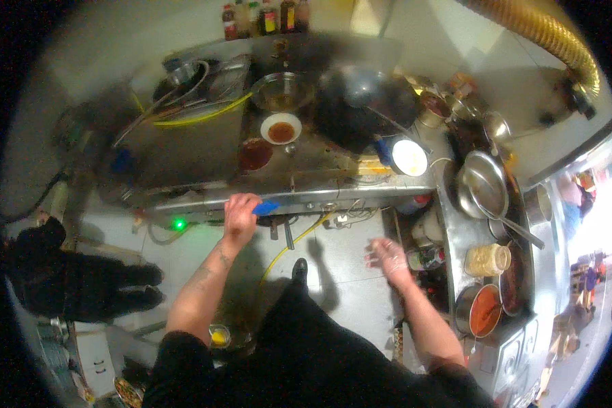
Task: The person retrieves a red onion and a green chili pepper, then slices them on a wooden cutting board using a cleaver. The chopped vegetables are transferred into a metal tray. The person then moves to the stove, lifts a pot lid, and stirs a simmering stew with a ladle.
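My left hand (pixel 240 217) is closed on a blue cloth (pixel 266 207) at the front edge of the steel cooking range (pixel 306 199). My right hand (pixel 387 257) hangs over the floor right of my foot, fingers slightly spread, holding nothing. Behind the range's edge sit a white bowl of brown sauce (pixel 281 128), a glass or metal bowl (pixel 283 92) and a large wok (pixel 341 112) with a steaming ladle (pixel 364 94) in it. A white bowl with pale contents (pixel 409 157) stands at the wok's right.
The right counter carries a metal basin (pixel 482 183) with a ladle, a jar (pixel 487 260) and a pot of orange sauce (pixel 484 310). Bottles (pixel 268 18) line the back. A yellow hose (pixel 296 242) crosses the floor. A person in dark clothes (pixel 81 275) is at the left.
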